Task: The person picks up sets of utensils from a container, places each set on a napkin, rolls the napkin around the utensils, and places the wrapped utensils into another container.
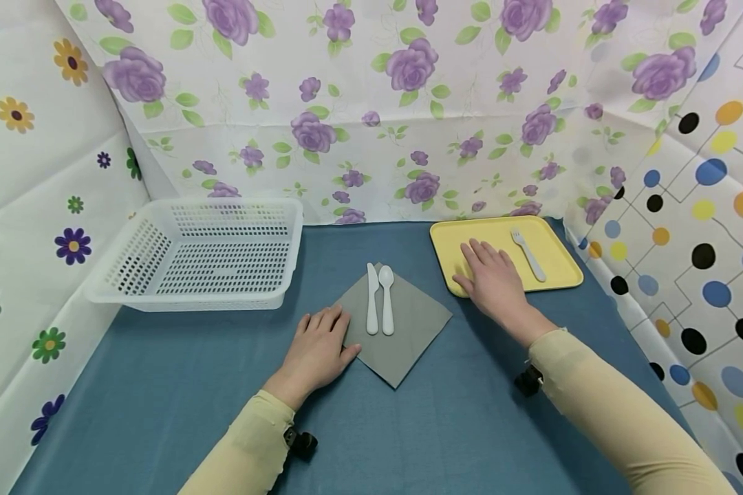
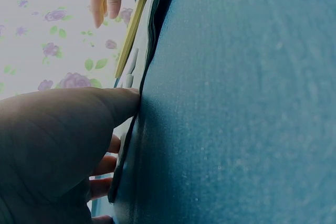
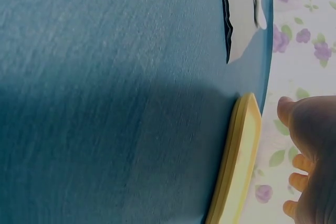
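I see both hands with nothing gripped. The left hand rests at the left edge of the grey napkin, fingers fairly straight, thumb apart against the near edge. The right hand is spread wide and looks poised over the near left part of the yellow tray; from its wrist I see it standing clear of the rim.

The knife and spoon lie side by side on the napkin, on the worktop; the fork lies slantwise on the tray. The white basket stands well apart on the left.

My main worry is the napkin: nothing visible fixes it down, so a sideways push from the left hand could ruck it and spill the knife and spoon. If the right hand bore down on the tray's rim, I'd expect the tray to tip or skid and the fork to slide. The fork lies flat, so a hasty pinch might shove it away. A low forearm could also snag the napkin's corner.
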Demonstrator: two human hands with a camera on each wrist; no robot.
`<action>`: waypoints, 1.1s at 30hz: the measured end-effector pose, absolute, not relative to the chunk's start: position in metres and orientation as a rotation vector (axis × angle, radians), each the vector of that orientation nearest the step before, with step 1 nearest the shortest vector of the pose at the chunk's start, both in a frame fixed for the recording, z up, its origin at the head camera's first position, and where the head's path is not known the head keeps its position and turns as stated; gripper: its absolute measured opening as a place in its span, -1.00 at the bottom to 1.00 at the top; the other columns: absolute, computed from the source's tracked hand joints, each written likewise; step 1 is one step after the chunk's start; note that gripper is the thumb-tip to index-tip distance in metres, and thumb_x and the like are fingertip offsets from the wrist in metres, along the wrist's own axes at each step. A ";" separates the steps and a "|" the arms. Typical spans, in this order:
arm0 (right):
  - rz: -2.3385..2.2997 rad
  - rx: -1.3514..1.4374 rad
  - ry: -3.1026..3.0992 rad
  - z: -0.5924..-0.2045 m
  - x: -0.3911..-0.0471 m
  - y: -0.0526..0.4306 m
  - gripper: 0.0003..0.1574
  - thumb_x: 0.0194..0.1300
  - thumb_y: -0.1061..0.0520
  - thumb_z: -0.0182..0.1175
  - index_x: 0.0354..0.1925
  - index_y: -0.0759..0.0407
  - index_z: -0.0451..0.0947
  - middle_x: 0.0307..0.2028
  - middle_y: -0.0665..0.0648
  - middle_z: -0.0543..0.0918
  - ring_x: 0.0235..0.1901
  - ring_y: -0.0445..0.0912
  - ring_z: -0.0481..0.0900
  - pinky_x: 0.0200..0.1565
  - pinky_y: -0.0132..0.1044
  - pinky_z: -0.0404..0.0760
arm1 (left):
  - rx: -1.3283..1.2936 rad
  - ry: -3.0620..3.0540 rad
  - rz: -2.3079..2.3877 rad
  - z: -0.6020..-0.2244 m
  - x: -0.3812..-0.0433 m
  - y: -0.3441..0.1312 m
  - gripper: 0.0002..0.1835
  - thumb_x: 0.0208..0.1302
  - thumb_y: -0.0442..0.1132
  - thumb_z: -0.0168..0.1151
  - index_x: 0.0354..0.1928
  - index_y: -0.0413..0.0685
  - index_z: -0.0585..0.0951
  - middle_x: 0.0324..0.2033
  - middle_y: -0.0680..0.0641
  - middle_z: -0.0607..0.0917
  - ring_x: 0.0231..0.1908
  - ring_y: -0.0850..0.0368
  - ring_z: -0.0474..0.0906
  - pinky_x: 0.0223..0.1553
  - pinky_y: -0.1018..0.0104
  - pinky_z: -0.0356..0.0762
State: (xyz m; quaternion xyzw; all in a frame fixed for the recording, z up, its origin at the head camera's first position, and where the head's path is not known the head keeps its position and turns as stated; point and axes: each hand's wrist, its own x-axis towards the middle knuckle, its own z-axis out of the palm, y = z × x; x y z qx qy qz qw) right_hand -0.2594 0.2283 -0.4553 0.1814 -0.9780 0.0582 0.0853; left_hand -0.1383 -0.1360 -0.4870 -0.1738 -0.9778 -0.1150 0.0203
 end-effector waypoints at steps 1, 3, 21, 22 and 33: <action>0.173 0.538 -2.918 -0.455 -0.260 0.229 -0.08 0.71 -0.10 0.23 0.72 0.31 0.19 0.67 0.42 0.23 0.65 0.34 0.15 0.62 0.35 0.08 | -0.541 -3.032 -0.359 -0.488 -0.139 -0.136 -0.29 0.63 0.08 0.34 0.58 -0.22 0.48 0.55 -0.32 0.43 0.53 -0.33 0.35 0.54 -0.36 0.25; 0.172 0.532 -2.920 -0.455 -0.260 0.231 -0.09 0.71 -0.10 0.23 0.72 0.31 0.18 0.67 0.42 0.22 0.65 0.35 0.15 0.62 0.35 0.08 | -0.543 -3.029 -0.355 -0.490 -0.140 -0.137 -0.29 0.63 0.08 0.33 0.58 -0.21 0.48 0.56 -0.32 0.43 0.54 -0.34 0.34 0.54 -0.36 0.24; 0.148 0.468 -2.948 -0.455 -0.268 0.251 -0.07 0.72 -0.12 0.20 0.71 0.35 0.16 0.65 0.48 0.22 0.65 0.38 0.13 0.62 0.40 0.05 | -0.552 -3.015 -0.333 -0.500 -0.144 -0.139 -0.28 0.65 0.12 0.29 0.60 -0.19 0.47 0.56 -0.31 0.43 0.54 -0.33 0.34 0.54 -0.35 0.24; 0.148 0.463 -2.948 -0.455 -0.268 0.253 -0.07 0.72 -0.12 0.21 0.71 0.35 0.16 0.65 0.48 0.22 0.65 0.39 0.13 0.61 0.40 0.05 | -0.553 -3.012 -0.336 -0.501 -0.144 -0.139 -0.28 0.64 0.12 0.30 0.60 -0.19 0.47 0.56 -0.31 0.43 0.54 -0.33 0.34 0.54 -0.36 0.24; 0.149 0.449 -2.941 -0.458 -0.271 0.265 -0.08 0.72 -0.12 0.21 0.71 0.36 0.17 0.64 0.49 0.22 0.64 0.40 0.12 0.61 0.40 0.06 | -0.552 -3.019 -0.338 -0.498 -0.142 -0.139 -0.28 0.65 0.11 0.29 0.60 -0.19 0.46 0.57 -0.31 0.42 0.55 -0.33 0.33 0.55 -0.36 0.23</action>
